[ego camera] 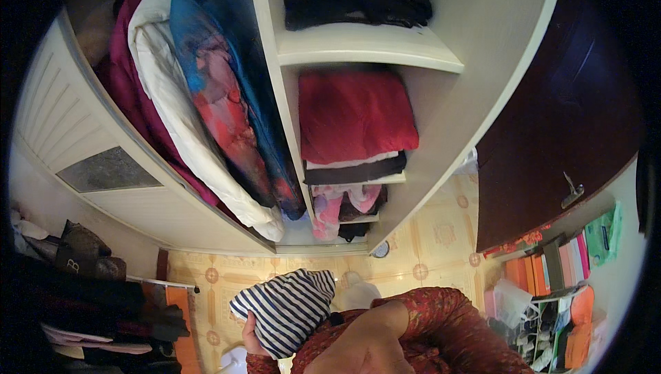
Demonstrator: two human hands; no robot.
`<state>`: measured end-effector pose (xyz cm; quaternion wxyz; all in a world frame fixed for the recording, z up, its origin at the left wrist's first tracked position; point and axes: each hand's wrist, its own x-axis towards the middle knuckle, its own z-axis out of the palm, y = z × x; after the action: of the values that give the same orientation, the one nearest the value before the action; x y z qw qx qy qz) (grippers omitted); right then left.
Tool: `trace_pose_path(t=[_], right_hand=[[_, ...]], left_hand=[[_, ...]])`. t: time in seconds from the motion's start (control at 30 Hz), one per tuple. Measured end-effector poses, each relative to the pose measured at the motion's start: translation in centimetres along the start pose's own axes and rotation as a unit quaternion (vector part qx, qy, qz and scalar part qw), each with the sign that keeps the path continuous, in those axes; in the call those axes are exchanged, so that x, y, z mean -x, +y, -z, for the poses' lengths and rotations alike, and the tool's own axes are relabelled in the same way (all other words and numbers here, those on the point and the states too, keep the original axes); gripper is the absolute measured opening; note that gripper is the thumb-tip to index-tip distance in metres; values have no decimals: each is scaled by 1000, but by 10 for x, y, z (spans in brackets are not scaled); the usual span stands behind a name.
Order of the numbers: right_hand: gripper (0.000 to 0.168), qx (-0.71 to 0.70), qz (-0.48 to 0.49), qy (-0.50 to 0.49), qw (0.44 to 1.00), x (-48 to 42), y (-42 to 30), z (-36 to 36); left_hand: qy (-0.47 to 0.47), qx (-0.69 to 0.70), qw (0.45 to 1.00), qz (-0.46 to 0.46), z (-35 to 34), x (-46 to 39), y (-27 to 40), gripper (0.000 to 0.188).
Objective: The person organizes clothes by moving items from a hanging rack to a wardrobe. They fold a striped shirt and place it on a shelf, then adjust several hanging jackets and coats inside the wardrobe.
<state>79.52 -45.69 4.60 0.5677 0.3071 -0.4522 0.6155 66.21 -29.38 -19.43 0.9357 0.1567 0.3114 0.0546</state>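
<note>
My left hand [251, 334] grips the left edge of a folded navy-and-white striped garment [289, 309], held low in front of my body. My right hand is not visible; the right sleeve, red and patterned, bends close to my body. Ahead stands an open wardrobe with shelves [361, 57]. A dark bundle of clothing [356, 0] lies on the upper shelf. Below it are a folded red cloth [356, 116] and a dark folded cloth [356, 171]. A pink and white fabric [328, 211] hangs lower down.
Long garments, including a white one [165, 95] and a blue one [206, 38], hang at the left behind a sliding door [181, 214]. Dark clothes [93, 291] are at lower left. A dark door [547, 116] stands right, above a rack of boxes [560, 296].
</note>
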Motion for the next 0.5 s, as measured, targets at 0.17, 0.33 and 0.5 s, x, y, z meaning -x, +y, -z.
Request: trace_pose_path(t=[0.17, 0.33, 0.5], right_hand=[[76, 29, -129, 26, 991, -8, -46, -14], [65, 186, -165, -16, 968, 5, -88, -9], [62, 259, -87, 396, 877, 66, -137, -2]], left_hand=[[6, -28, 997, -72, -25, -8, 9, 60], [27, -49, 993, -103, -70, -19, 6, 57], [-13, -52, 994, -95, -86, -31, -1, 57]])
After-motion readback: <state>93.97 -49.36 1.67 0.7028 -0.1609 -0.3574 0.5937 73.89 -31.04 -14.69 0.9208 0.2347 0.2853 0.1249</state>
